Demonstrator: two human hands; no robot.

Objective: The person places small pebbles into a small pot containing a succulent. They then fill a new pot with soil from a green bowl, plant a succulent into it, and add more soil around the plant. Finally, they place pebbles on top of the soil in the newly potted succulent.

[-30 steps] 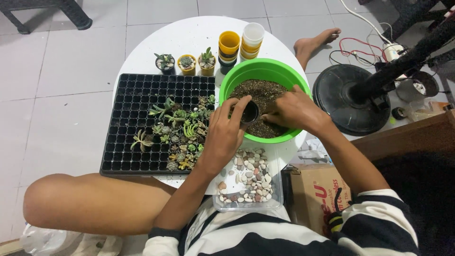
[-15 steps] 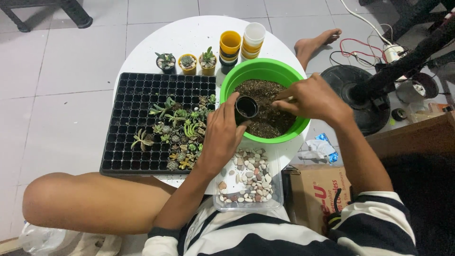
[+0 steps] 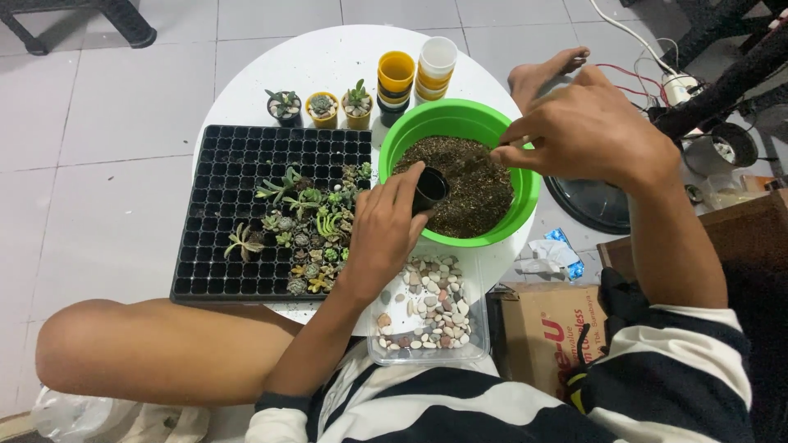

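Small black pot (image 3: 428, 189): centre of frame, tilted, mouth toward the soil, held over the near-left rim of the green bowl. Left hand (image 3: 382, 232): fingers wrapped round the pot from below-left, closed on it. Right hand (image 3: 587, 131): upper right of centre, above the bowl's right rim, fingertips pinched together; whether they hold anything cannot be told. Green bowl (image 3: 396, 141): round, filled with dark soil (image 3: 476, 184), on the white round table (image 3: 320, 61). Clear tub of pebbles (image 3: 427, 308): lower centre, just below the bowl. Black seedling tray (image 3: 238, 164): left of the bowl, small succulents (image 3: 308, 226) clustered in its right-hand cells. Three potted succulents (image 3: 322, 107) and two stacks of pots (image 3: 414, 74): top centre. Cardboard box (image 3: 546, 332): lower right.
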